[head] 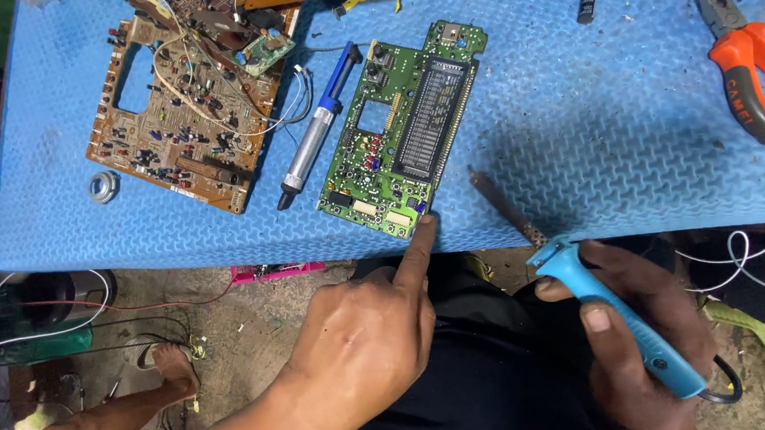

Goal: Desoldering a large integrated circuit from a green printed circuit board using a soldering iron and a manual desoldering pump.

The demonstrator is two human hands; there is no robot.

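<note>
A green circuit board point(371, 147) with a long dark display lies on the blue mat point(585, 129). My left hand point(371, 344) has its index finger stretched out, the fingertip touching the board's near corner; the other fingers are curled and hold nothing. My right hand point(637, 324) grips the blue handle of a soldering iron point(615, 317). Its metal tip rests on the mat just right of the board, pointing away from me.
A silver and blue desoldering pump point(314, 132) lies left of the green board. Farther left is a brown circuit board point(180, 112) with loose wires, and a small solder roll point(103, 186). Orange-handled pliers point(741, 62) lie at the far right. Cables hang below the table edge.
</note>
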